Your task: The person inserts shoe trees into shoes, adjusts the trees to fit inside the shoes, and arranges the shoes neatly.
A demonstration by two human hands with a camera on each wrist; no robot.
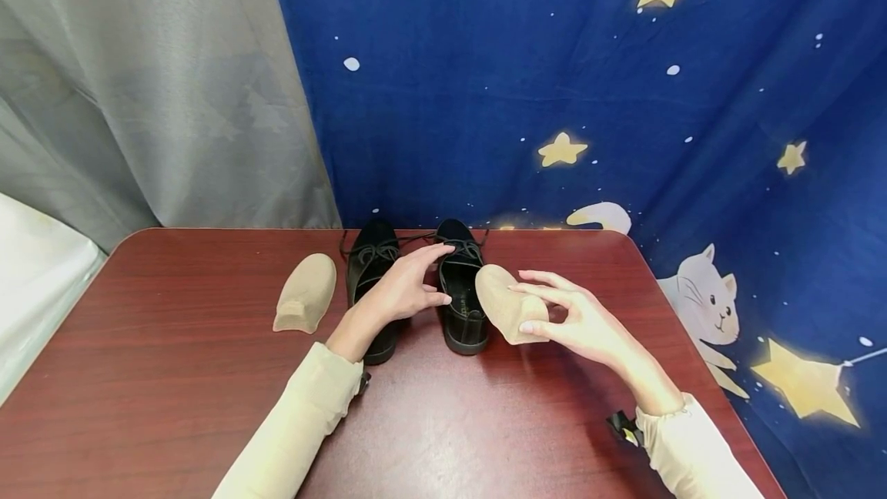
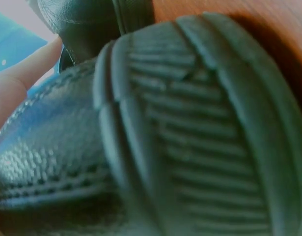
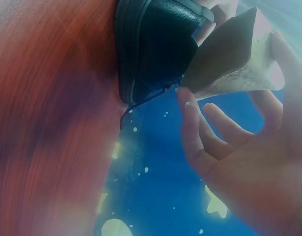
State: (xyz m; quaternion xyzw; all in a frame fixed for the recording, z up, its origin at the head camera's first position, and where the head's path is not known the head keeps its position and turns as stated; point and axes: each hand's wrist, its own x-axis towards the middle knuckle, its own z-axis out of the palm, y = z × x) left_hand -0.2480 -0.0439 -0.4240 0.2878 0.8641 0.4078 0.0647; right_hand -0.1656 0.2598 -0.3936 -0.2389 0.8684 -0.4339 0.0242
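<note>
Left wrist view alone shows heel ribbing; right hand pinches beige insert, left hand half-spread, empty

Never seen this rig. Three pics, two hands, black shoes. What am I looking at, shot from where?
No robot here, just a person working bare-handed. The wide picture looks forward and down from the head; the two close ones come from the wrists, the left mostly filled by a shoe's heel. On the reddish-brown table stand two black lace-up shoes, with a beige shoe form lying to their left. The right hand holds a similar form. The left hand reaches over one shoe toward the other; contact is unclear.
</note>
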